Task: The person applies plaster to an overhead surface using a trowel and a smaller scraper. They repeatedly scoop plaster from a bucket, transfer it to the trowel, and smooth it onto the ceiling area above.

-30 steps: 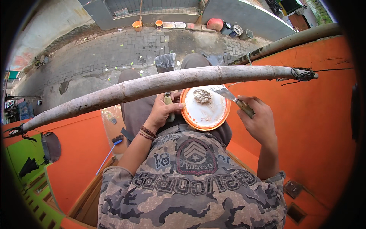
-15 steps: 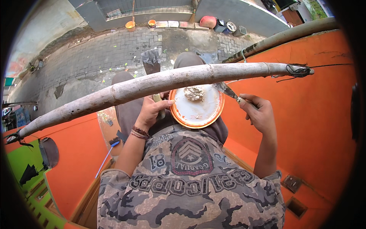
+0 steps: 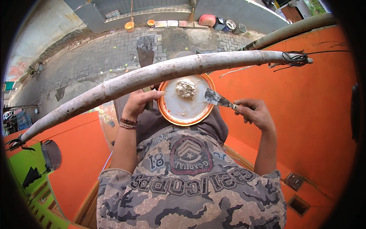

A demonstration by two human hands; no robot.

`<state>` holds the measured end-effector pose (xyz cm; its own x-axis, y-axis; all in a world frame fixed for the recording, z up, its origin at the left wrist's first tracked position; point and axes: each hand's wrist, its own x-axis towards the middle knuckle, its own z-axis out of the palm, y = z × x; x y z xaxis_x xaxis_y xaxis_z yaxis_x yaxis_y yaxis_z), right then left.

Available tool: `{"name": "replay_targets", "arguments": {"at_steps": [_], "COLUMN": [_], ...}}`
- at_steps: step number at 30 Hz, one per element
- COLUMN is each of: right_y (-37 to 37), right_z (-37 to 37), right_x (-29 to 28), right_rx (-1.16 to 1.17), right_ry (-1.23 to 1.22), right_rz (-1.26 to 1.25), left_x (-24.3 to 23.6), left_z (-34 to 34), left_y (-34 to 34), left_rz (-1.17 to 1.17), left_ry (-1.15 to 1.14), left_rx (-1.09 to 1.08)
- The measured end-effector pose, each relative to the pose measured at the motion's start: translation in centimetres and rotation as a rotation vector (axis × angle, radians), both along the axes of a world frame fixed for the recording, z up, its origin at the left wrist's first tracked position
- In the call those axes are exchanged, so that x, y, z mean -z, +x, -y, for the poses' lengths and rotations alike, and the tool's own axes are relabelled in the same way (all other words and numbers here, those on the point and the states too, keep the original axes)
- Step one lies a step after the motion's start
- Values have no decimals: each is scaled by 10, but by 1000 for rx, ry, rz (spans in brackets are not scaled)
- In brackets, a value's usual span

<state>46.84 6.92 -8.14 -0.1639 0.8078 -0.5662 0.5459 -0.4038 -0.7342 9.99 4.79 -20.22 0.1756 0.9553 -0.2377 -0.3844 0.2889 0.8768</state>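
My left hand grips a round white lid with an orange rim, its thumb over the left edge. The same hand also holds a wide putty knife, whose smeared blade points away past the bamboo pole. A lump of off-white putty sits on the far half of the lid, with thin smears around it. Pinched in my right hand is a narrower putty knife. Its putty-streaked blade is over the right part of the lid, beside the lump. The left fingers under the lid are hidden.
A bamboo pole crosses in front of me, over the lid's far edge, tied with dark cord at both ends. Orange walls stand on both sides. Below lies a paved lane with an orange bucket and a red container along its far side.
The narrow putty knife has come down from near the pole onto the lid's right side. The lid and my left hand have shifted slightly left and away from me.
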Motion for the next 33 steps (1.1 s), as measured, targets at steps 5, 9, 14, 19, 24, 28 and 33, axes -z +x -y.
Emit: {"name": "replay_targets", "arguments": {"at_steps": [5, 9, 14, 19, 24, 28, 33], "right_y": [-9, -14, -8, -10, -4, -1, 0], "right_z": [28, 47, 53, 65, 66, 64, 54], "right_x": [13, 24, 29, 44, 54, 49, 43], "right_rx": [75, 86, 86, 110, 135, 151, 143], "right_ry": [-58, -97, -105, -71, -61, -71, -37], "right_rz": [-93, -173, -164, -219, -254, -240, -169], "left_x": [9, 12, 8, 26, 14, 60, 20], "left_z": [6, 0, 1, -4, -8, -9, -12], "left_y": [-16, -17, -15, -19, -13, -37, -16], "left_rz": [-81, -80, -76, 12, -71, -45, -96], "left_ry": [-125, -95, -26, 146, 319, 344, 235], "left_rx": [13, 26, -56, -113, -104, -30, -112]}}
